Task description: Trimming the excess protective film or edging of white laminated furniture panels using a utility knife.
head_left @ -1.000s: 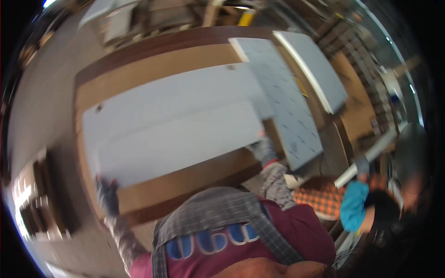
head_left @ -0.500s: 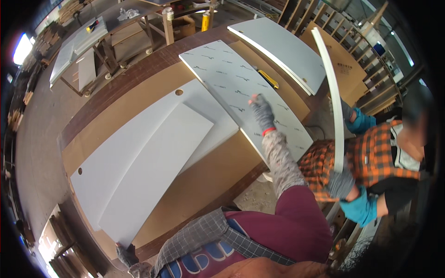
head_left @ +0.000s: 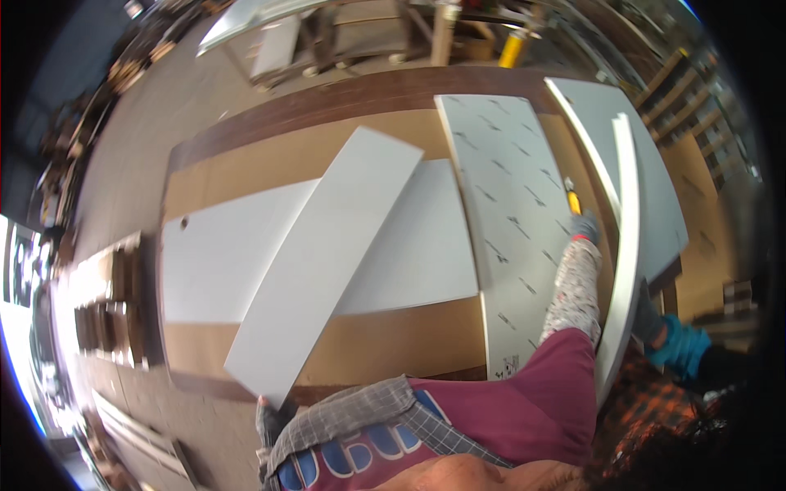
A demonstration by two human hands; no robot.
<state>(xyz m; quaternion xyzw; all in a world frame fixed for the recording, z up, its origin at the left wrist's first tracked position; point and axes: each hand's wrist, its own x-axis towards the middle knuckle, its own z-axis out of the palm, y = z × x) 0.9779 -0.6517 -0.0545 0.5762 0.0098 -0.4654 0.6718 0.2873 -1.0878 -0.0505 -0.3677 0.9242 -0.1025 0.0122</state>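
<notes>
While the gloved left hand pinches the near corner of a narrow pale-grey panel, laid slantwise over a wider panel, the gloved right hand is at the near end of a yellow utility knife; whether its fingers are closed, cannot tell. Knife: just right of a film-printed panel. Step in hand, as judged: taking up the knife, narrow panel steadied. Next move: seemingly calls for a secure handle hold, blade clear of panel faces. Farther right: white strip.
</notes>
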